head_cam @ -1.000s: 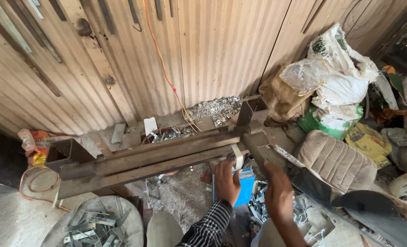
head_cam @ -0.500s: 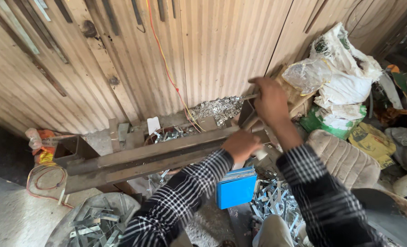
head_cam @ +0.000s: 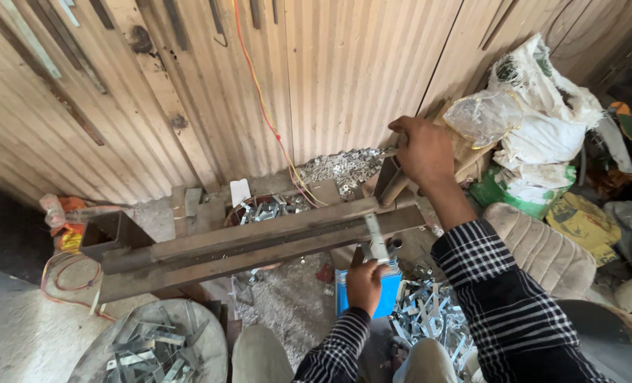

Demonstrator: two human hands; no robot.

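Two hands busy: right hand [head_cam: 424,150] clamped round lever handle [head_cam: 394,177] at end of long steel bending press [head_cam: 259,245], for leverage; left hand [head_cam: 364,284] pinching metal strip [head_cam: 377,240] upright against press edge, above blue box [head_cam: 387,294], scrap strips [head_cam: 429,330] nearby.

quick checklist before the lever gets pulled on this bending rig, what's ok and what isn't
1. Right hand wrapped around the lever handle: ok.
2. Metal strip fed into the long steel bending jig, held by the left hand: ok.
3. Left hand fingers clear of the jig's slot: ok, they grip the strip's lower end, below the beams.
4. Strip seated square in the slot: cannot tell, the beams hide the contact.
5. Blue box under the strip to catch pieces: ok.
6. Orange cable on the wall clear of the lever: ok, it hangs well to the left of the handle.
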